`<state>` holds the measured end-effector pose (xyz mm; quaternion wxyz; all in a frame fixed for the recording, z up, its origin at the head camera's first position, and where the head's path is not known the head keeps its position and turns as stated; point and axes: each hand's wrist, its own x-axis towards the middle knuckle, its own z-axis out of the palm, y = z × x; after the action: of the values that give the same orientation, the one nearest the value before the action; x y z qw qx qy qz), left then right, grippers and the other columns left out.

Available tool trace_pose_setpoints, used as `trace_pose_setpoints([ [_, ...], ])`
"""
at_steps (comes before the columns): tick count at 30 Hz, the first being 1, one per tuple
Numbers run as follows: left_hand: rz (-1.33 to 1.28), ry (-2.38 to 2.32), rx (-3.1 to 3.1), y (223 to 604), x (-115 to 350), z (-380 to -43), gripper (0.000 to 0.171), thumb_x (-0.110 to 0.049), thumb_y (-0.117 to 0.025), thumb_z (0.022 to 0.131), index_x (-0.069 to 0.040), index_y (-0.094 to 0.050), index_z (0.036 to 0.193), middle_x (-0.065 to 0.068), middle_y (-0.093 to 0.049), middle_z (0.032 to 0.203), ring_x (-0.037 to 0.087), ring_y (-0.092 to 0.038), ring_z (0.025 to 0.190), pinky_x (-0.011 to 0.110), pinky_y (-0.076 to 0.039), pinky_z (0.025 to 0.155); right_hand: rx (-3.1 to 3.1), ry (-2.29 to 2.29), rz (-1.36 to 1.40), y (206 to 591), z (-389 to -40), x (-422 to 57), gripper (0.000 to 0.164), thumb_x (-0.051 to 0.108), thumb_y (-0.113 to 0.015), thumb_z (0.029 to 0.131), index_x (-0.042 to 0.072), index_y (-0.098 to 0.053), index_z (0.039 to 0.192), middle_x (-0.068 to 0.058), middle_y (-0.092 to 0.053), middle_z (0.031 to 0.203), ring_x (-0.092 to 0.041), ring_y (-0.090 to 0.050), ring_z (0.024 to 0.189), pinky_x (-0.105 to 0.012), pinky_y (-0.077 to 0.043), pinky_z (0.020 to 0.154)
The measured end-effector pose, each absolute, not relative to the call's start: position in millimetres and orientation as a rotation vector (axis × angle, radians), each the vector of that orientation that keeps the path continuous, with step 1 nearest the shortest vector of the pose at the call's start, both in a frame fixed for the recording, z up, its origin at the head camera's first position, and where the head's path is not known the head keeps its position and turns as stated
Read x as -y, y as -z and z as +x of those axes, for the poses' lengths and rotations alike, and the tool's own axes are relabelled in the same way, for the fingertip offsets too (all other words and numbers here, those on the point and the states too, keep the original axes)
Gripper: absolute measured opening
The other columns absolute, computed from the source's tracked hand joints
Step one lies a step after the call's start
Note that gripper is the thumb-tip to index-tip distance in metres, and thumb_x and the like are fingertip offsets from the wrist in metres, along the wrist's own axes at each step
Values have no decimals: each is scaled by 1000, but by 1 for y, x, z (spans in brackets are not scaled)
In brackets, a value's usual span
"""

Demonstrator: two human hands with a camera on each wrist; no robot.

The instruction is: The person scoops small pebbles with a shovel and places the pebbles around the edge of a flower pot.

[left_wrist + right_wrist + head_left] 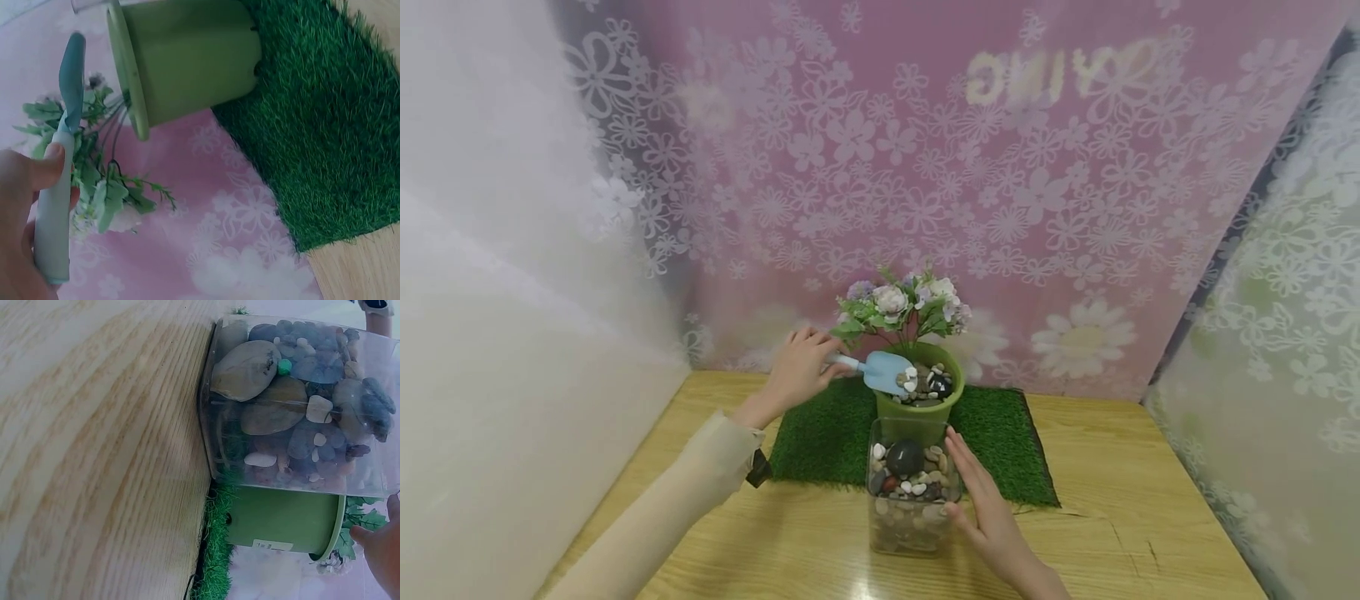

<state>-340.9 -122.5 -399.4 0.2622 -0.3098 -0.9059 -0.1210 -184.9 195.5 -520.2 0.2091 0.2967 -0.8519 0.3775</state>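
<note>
My left hand (801,367) grips the pale handle of a small light-blue trowel (883,371), thumb along it in the left wrist view (49,164). Several small pebbles (909,380) lie at the tip of its blade, over the mouth of a green flowerpot (194,62). Pebbles and a shiny black stone (939,384) are inside the pot, below the artificial flowers (891,300). In front stands a clear square container (895,529) of mixed stones, a large black one (905,457) on top. My right hand (992,517) rests against its right side with fingers extended.
The pot stands on a mat of artificial grass (1000,442) laid over a wood-grain table (1120,533). Close behind it hangs a pink flowered curtain (925,150). Pale sheets (497,275) close in the left and right sides.
</note>
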Motion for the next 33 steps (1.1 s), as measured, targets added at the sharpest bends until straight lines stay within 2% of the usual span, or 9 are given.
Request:
trace_pose_setpoints([
  [8, -909, 264, 2465, 400, 125, -356, 16, -31, -75, 93, -20, -75, 105, 2, -70, 104, 24, -49, 92, 49, -42, 93, 2361, -1051, 829, 518, -184, -193, 84, 3, -66, 91, 10, -23, 162, -12, -21, 167, -16, -20, 154, -16, -11, 116],
  [17, -1028, -22, 2258, 394, 113, -361, 28, -33, -81, 87, -18, -73, 110, 1, -65, 101, 24, -49, 98, 41, -40, 85, 2313, -1067, 862, 519, -185, -192, 83, 3, -66, 90, 7, -24, 161, -16, -22, 166, -16, -20, 154, -12, -9, 116],
  [25, -1040, -332, 2112, 385, 98, -355, 35, -31, -86, 82, -19, -70, 110, 5, -65, 115, 26, -54, 109, 40, -44, 98, 2300, -1064, 864, 520, -185, -192, 83, 2, -66, 89, 6, -25, 161, -16, -23, 166, -17, -20, 154, -12, -10, 116],
  [29, -1003, -280, 2093, 385, 98, -352, 30, -23, -86, 83, -16, -70, 108, 5, -65, 112, 26, -54, 105, 40, -44, 94, 2312, -1068, 854, 520, -184, -192, 84, 2, -66, 90, 8, -24, 161, -14, -22, 167, -16, -20, 154, -12, -9, 116],
  [33, -896, -78, 2097, 386, 102, -351, 24, -25, -84, 85, -15, -70, 102, 4, -64, 101, 25, -51, 96, 39, -40, 84, 2312, -1060, 854, 521, -185, -193, 82, 3, -66, 91, 7, -24, 161, -13, -21, 167, -16, -20, 154, -12, -9, 116],
])
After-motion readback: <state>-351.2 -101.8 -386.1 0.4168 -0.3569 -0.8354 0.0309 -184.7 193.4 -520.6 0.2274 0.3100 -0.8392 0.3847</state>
